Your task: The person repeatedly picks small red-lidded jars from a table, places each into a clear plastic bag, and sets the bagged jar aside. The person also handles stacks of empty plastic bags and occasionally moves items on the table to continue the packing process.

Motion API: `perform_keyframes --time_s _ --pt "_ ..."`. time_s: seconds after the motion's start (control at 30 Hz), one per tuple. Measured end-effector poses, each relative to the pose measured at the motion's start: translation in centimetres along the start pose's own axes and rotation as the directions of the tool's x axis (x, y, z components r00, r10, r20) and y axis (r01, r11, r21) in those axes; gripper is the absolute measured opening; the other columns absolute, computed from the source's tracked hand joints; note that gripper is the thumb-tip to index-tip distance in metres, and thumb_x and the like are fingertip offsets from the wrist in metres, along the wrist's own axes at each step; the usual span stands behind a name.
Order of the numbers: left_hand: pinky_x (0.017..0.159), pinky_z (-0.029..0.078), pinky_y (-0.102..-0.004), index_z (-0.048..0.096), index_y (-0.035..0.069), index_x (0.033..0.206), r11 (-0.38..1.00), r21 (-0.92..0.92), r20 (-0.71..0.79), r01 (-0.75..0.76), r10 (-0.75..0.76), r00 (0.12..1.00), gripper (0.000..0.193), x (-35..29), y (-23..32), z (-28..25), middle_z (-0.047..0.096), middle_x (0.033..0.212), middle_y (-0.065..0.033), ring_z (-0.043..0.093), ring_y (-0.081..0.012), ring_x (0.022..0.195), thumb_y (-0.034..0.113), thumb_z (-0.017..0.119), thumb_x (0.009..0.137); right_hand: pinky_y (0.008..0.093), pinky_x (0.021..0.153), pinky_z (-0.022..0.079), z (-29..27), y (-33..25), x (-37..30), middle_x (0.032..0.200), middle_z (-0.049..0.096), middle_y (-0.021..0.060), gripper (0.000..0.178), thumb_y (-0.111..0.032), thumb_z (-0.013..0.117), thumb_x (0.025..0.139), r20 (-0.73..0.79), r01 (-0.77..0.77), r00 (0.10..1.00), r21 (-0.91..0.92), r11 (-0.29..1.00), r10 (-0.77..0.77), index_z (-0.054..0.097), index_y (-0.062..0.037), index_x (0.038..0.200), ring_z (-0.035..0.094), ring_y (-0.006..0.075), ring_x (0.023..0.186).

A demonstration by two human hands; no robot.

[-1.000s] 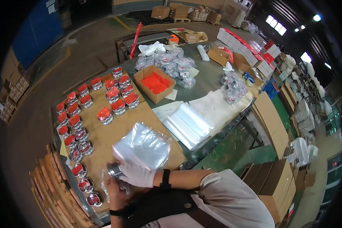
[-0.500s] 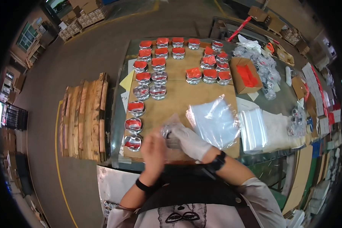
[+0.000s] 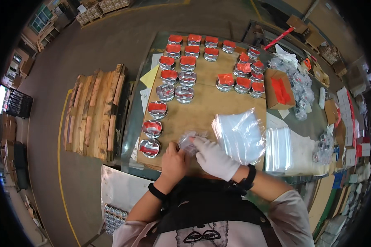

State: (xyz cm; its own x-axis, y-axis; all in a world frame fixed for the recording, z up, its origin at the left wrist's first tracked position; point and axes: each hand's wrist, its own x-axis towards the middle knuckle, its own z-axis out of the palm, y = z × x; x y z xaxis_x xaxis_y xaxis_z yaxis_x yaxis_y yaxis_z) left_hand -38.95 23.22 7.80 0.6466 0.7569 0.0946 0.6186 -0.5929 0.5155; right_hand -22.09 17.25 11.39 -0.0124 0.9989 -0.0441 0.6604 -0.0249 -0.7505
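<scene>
A clear plastic bag (image 3: 187, 140) is bunched around a metal part, mostly hidden by plastic and fingers, at the table's near edge. My bare left hand (image 3: 175, 162) is closed at the bag's near left side, pinching the plastic. From the right, my white-gloved right hand (image 3: 218, 159) grips the same bundle, its fingertips over the top. Left of my hands, a column of silvery pistons with red pieces in or on them runs away from me, the nearest piston (image 3: 149, 148) beside my left hand. To the right lies a stack of clear plastic bags (image 3: 241, 136).
Cardboard (image 3: 198, 111) covers the tabletop. Farther right are a carton (image 3: 272, 99) with red pieces inside, a heap of bagged parts (image 3: 299, 84) and another stack of clear bags (image 3: 278, 150). Wooden pallets (image 3: 92, 113) stand left of the table.
My left hand, blurred before, has come down onto the bag's near side. My right hand has stayed on the bundle. The whole view has shifted and tilted slightly.
</scene>
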Motion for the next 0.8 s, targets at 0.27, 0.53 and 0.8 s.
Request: perform_keyframes --time_s 0.27,0.53,0.8 --pt "0.075 0.050 -0.0423 0.062 0.003 0.106 0.991 -0.056 -0.060 0.124 -0.127 0.990 0.030 -1.9 2.2 -0.1 0.055 0.103 -0.0215 0.058 -0.0376 0.090 0.014 0.068 0.079 0.0434 0.064 0.054 1.6 1.8 3.6 0.082 0.066 0.0173 0.018 -0.017 0.053 0.086 0.213 0.151 0.974 -0.381 0.912 -0.072 0.060 -0.0043 0.097 0.067 0.0338 0.076" --pt "0.091 0.043 -0.0309 0.051 0.000 0.133 0.885 -0.465 -0.223 0.025 -0.144 0.964 0.039 1.7 9.1 -3.9 0.056 0.120 -0.0132 0.052 -0.0196 0.106 0.009 0.053 0.095 0.0425 0.087 0.048 -8.0 1.3 -3.2 0.105 0.065 0.0199 0.024 -0.015 0.053 0.087 -0.163 0.217 0.966 0.076 0.973 -0.203 0.060 -0.0021 0.105 0.064 0.0343 0.095" --pt "0.082 0.046 -0.0290 0.055 0.000 0.122 0.838 -0.531 0.013 -0.126 0.157 0.988 0.029 4.4 26.5 8.1 0.053 0.118 -0.0108 0.056 -0.0186 0.096 0.005 0.054 0.093 0.0433 0.078 0.050 -27.9 22.7 -35.0 0.103 0.065 0.0173 0.029 -0.021 0.054 0.091 -0.771 -0.513 0.596 -0.151 0.845 0.224 0.062 -0.0071 0.115 0.063 0.0314 0.087"
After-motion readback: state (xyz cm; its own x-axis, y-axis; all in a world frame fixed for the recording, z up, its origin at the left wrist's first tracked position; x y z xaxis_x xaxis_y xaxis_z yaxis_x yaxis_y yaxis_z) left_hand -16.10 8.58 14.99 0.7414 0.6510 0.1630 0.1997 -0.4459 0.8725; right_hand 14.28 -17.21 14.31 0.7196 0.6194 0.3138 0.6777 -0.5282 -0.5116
